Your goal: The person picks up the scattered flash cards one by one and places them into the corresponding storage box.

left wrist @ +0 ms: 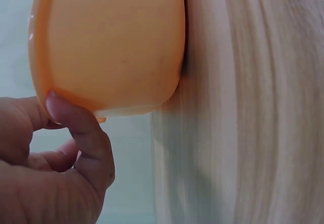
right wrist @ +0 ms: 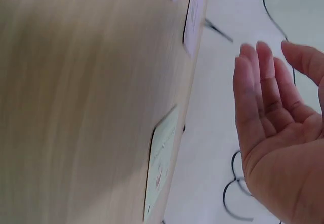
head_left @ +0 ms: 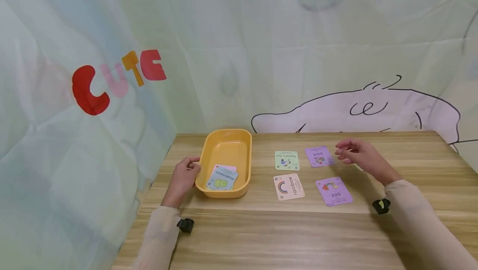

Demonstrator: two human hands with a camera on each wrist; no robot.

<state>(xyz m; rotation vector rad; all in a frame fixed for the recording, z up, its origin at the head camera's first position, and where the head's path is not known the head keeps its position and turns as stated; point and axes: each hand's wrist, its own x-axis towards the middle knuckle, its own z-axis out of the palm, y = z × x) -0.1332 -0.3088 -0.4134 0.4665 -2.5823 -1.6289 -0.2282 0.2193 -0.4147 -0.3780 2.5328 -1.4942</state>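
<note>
- Your left hand pinches the yellow tray by its edge, on the left of the bench.
- The muskmelon card lies in the tray, at the end near you.
- Your right hand holds nothing; its fingers are loose, near a green card and just beside the park card.
- The Teachers Day card, rainbow card and zoo card lie on the bench, right of the tray.

Wood-grain table; pale wrinkled backdrop behind, "CUTE" lettering left, line-drawn cartoon right.
</note>
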